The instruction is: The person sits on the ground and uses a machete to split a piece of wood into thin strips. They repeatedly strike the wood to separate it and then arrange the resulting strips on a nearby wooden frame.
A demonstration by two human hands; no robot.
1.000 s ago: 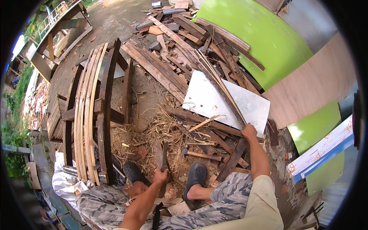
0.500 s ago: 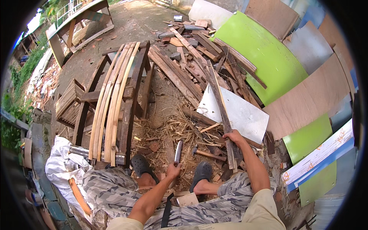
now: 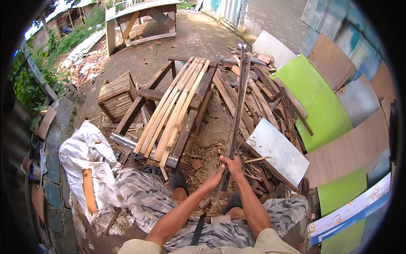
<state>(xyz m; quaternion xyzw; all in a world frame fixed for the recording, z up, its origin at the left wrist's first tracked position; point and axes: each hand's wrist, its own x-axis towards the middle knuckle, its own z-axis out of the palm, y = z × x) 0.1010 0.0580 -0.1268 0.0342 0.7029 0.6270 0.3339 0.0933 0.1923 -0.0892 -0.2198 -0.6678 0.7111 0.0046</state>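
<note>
A long, dark wooden strip (image 3: 237,110) stands slanting up in front of me, its upper end above the scrap pile. My right hand (image 3: 232,166) is closed round its lower part. Against its left side, just below, my left hand (image 3: 214,178) is closed on the same strip; some of its fingers are hidden. The knife is out of sight. Left of the strip, several pale split-bamboo slats (image 3: 171,110) lie side by side on a dark wooden frame (image 3: 186,133). Wood shavings (image 3: 198,146) cover the ground around my feet.
Scrap wood (image 3: 264,99) lies heaped beyond my right hand, beside a white board (image 3: 278,153) and a large green sheet (image 3: 315,101). A slatted crate (image 3: 116,99) sits left of the frame. Nearer is a white sack (image 3: 86,152). At the back stands a wooden table (image 3: 146,10).
My right hand has brought the dark strip to the middle and raised it. My left hand has moved up to it, and the knife it held no longer shows. The view has turned left.
</note>
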